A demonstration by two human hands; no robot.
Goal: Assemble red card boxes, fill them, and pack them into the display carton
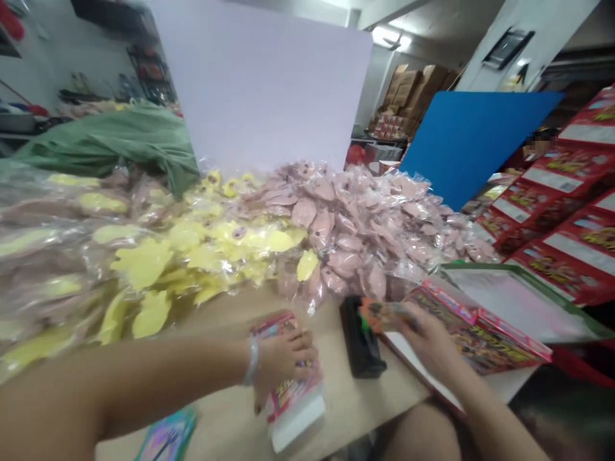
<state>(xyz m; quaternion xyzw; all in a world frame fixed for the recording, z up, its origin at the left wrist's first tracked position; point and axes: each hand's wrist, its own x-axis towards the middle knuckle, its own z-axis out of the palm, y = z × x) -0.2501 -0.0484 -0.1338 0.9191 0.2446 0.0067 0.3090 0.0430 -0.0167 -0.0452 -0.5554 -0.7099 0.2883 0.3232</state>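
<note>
Bench carries a heap of bagged pink and yellow shapes. Red printed box lies at right, black block just beside it. Left hand: fingers closed on red printed packet. Right hand: fingers gripping orange printed card.

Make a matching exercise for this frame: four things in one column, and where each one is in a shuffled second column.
Things:
1. left hand
2. right hand
3. black device
4. green cloth

Places:
A. Behind the yellow bagged shapes
B. On a red printed packet
C. On the wooden table, between the hands
D. Holding an orange printed packet above a red printed box

Pairs: 1-B, 2-D, 3-C, 4-A
</note>
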